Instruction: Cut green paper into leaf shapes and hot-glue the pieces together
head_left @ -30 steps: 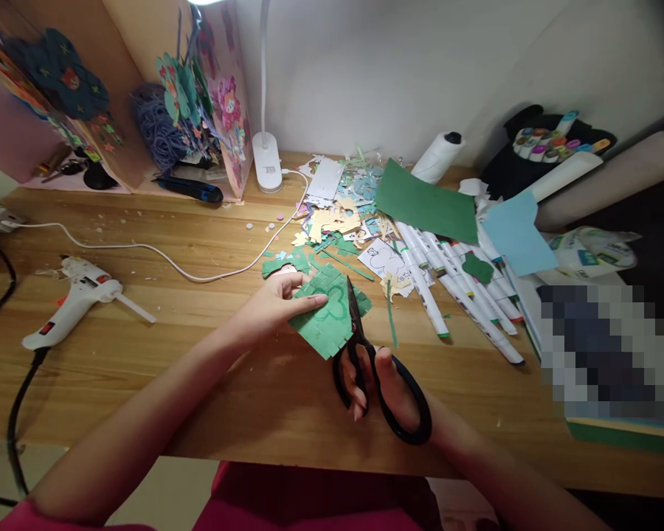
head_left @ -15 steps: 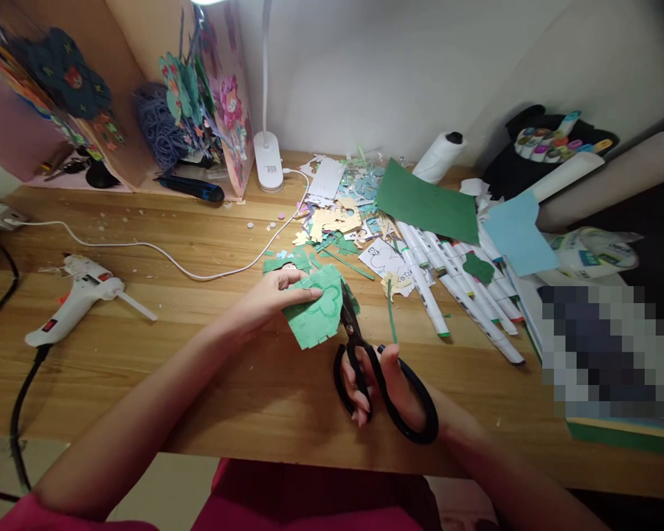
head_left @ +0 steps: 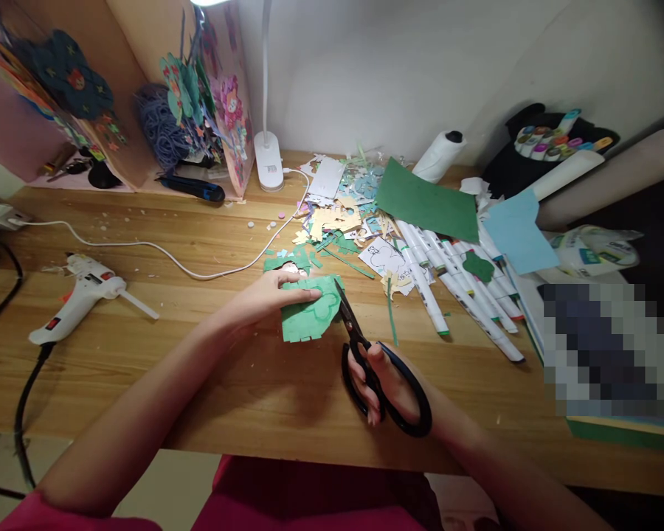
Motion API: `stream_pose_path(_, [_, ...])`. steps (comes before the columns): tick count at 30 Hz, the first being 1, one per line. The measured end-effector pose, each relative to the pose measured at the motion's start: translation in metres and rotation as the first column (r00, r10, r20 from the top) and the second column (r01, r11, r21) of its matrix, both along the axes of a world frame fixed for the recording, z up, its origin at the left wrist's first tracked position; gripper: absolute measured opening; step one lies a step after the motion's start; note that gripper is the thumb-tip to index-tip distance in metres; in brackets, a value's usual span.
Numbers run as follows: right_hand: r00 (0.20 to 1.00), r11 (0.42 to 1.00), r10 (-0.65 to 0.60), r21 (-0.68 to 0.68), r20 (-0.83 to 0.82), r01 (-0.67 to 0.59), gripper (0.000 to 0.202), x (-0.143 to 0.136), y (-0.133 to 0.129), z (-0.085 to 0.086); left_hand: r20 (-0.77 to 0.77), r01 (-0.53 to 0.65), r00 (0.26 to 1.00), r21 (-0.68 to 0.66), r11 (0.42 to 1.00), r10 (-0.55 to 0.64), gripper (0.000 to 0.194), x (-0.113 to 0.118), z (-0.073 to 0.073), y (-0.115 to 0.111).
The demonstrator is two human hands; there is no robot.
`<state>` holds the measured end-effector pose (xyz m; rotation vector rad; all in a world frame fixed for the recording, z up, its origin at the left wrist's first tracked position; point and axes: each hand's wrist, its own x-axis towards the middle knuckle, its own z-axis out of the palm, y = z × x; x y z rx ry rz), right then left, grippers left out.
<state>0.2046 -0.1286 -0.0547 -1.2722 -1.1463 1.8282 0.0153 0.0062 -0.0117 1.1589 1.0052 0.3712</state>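
Note:
My left hand (head_left: 279, 296) pinches a light green paper (head_left: 310, 317) by its upper left part, thumb on top. A rounded outline is drawn on the paper, and its lower edge is notched. Black-handled scissors (head_left: 359, 343) are in my right hand (head_left: 379, 380), with thumb and fingers through the loops. The blades look nearly closed, and their tips lie at the paper's upper right edge. Behind the paper, green scraps (head_left: 288, 260) rest on the wooden table (head_left: 210, 398).
At the left lies a white glue gun (head_left: 74, 299) with a black cord. White markers (head_left: 423, 291), a dark green sheet (head_left: 429, 203) and paper scraps (head_left: 337, 217) cover the back right. A lamp base (head_left: 268, 162) stands near an open box holding yarn (head_left: 163, 129).
The light green paper has turned slightly and its lower edge sits higher. The scissor blades have come closer together, and a dark green piece beside them is out of sight.

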Motion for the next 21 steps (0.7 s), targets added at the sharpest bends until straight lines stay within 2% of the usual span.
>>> stream_pose_path(4, [0.996, 0.996, -0.086, 0.016, 0.022, 0.086, 0.06, -0.001, 0.003, 0.0, 0.096, -0.133, 0.984, -0.186, 0.974, 0.152, 0.036, 0.007, -0.001, -0.009])
stream_pose_path(7, [0.993, 0.993, -0.12, 0.007, 0.006, 0.12, 0.06, -0.001, 0.004, 0.0, 0.149, -0.138, 0.972, -0.254, 0.957, 0.179, 0.032, 0.01, 0.001, -0.014])
stream_pose_path(12, [0.992, 0.999, -0.032, -0.014, -0.124, 0.03, 0.071, 0.0, 0.002, -0.003, 0.061, -0.112, 0.991, -0.09, 0.99, 0.118, 0.025, 0.003, 0.011, -0.009])
stream_pose_path(15, [0.982, 0.999, 0.028, -0.015, -0.186, -0.031, 0.078, 0.0, 0.001, -0.003, 0.025, -0.011, 1.0, -0.055, 0.998, 0.012, 0.024, -0.002, 0.011, -0.004])
stream_pose_path(18, [0.985, 1.0, 0.018, 0.002, -0.169, -0.018, 0.078, -0.001, 0.001, -0.003, 0.0, 0.086, 0.996, -0.022, 0.996, -0.086, 0.027, -0.005, 0.008, -0.002])
stream_pose_path(21, [0.993, 1.0, -0.023, 0.013, -0.117, 0.025, 0.071, -0.002, 0.001, -0.001, 0.0, 0.101, 0.995, -0.017, 0.995, -0.101, 0.029, -0.006, 0.007, -0.002])
